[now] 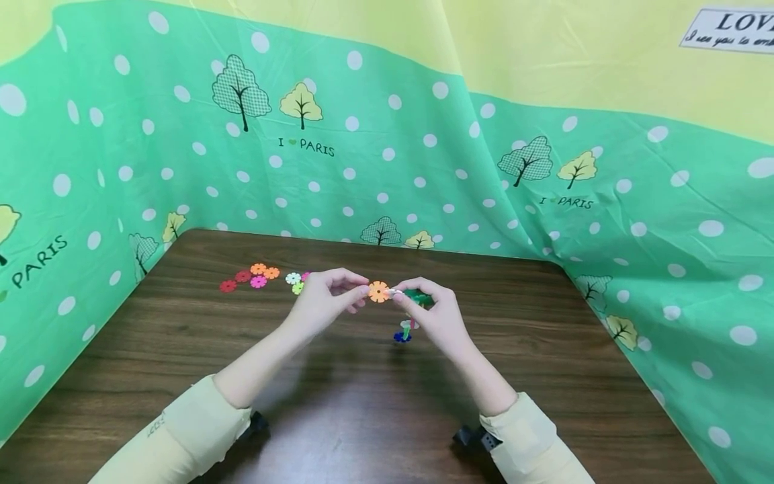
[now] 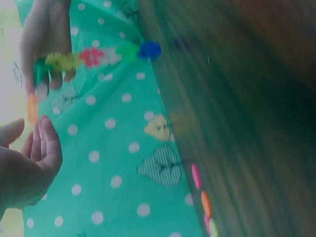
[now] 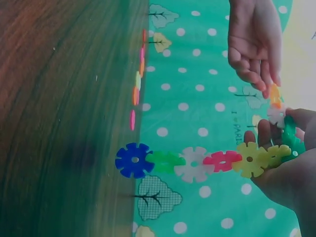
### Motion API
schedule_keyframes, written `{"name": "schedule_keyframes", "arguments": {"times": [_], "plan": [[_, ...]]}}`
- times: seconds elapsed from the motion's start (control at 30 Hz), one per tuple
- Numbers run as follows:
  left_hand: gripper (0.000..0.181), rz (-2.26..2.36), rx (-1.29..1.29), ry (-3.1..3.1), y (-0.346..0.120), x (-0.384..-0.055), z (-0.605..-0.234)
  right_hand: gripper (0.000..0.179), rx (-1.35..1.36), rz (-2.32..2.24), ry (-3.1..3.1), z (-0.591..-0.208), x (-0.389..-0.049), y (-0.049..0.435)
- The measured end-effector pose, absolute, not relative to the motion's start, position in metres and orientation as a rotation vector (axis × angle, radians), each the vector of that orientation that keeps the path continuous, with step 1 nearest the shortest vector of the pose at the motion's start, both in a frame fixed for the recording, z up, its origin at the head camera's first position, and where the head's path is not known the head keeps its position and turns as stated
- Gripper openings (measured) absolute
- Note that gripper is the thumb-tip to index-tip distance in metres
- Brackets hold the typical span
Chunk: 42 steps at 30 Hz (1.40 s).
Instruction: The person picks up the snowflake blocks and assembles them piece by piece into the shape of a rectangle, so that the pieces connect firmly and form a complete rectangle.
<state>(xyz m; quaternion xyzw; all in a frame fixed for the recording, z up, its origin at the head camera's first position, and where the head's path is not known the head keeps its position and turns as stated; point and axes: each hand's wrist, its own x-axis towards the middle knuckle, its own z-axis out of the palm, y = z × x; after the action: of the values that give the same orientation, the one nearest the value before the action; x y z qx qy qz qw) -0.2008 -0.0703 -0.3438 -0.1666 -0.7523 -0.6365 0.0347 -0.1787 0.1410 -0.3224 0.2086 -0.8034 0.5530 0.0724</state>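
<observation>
My left hand (image 1: 326, 299) pinches an orange flower-shaped interlocking disc (image 1: 379, 292) at its edge, between thumb and fingertips. Facing it, my right hand (image 1: 437, 314) holds a chain of linked notched discs above the table. At the chain's near end, a white disc (image 3: 276, 116) meets the orange one by the right fingertips. Green pieces (image 3: 291, 132) lie within the right hand. From there the chain runs through a yellow disc (image 3: 250, 159), a pinkish-red one (image 3: 222, 161), a white one and a light green one (image 3: 167, 162) to a blue disc (image 3: 134, 160), which hangs lowest.
On the brown wooden table (image 1: 338, 417), loose discs lie toward the back left, among them a red one (image 1: 228, 286), a magenta one (image 1: 259, 281) and a white one (image 1: 293, 277). My left hand partly covers that group. A green dotted curtain (image 1: 387, 154) surrounds the table's back and sides.
</observation>
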Motion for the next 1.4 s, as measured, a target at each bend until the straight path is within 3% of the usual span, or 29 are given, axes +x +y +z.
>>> {"name": "schedule_keyframes", "arguments": {"times": [0.27, 0.5, 1.03, 1.4], "plan": [[0.028, -1.32, -0.675, -2.561, -0.107, -0.223, -0.341, 0.016, 0.6, 1.687, -2.419, -0.341, -0.199, 0.154], [0.041, -0.962, -0.749, -2.691, -0.139, -0.247, -0.354, 0.014, 0.609, 1.688, -2.412, -0.328, -0.193, 0.152], [0.046, -0.831, -0.875, -2.877, -0.187, -0.295, -0.401, 0.013, 0.648, 1.714, -2.504, -0.318, -0.189, 0.148], [0.035, -0.628, -0.86, -2.982, -0.193, -0.314, -0.42, 0.013, 0.66, 1.687, -2.499, -0.322, -0.19, 0.146]]}}
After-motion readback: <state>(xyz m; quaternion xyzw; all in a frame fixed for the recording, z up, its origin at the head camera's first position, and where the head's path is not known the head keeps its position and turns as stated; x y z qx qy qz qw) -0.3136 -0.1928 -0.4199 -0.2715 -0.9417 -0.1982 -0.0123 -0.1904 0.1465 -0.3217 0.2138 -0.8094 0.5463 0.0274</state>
